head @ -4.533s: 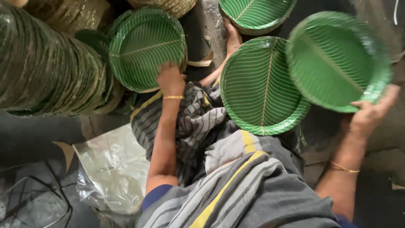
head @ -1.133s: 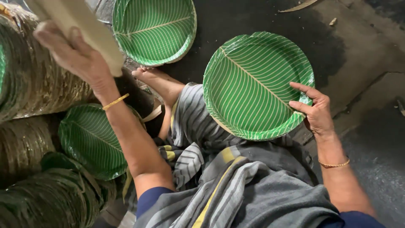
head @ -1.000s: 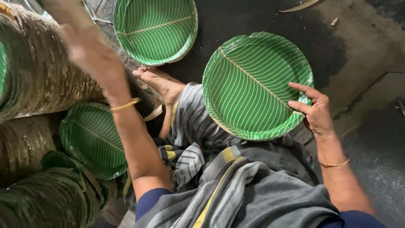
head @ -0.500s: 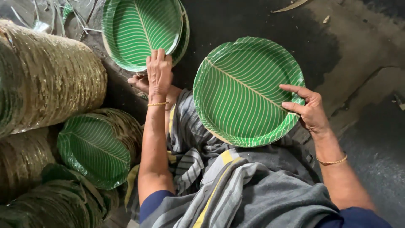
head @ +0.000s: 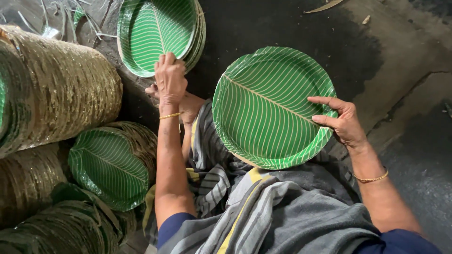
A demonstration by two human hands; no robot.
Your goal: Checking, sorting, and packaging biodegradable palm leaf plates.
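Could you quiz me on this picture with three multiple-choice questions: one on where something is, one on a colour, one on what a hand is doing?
1. Where is the small stack of green leaf-patterned paper plates that the left hand touches?
A. On the dark floor, top left
B. On the person's lap
C. Far right

2. What colour is the large round leaf-patterned plate near the middle?
A. Blue
B. Green with pale veins
C. Red

3. What is the right hand doing?
A. Resting flat on the floor
B. Gripping that plate's right rim
C. Holding a knife

Answers: 1 A, the stack lies on the floor above the left hand. 2 B, its face is green. 3 B, fingers curl over the rim.
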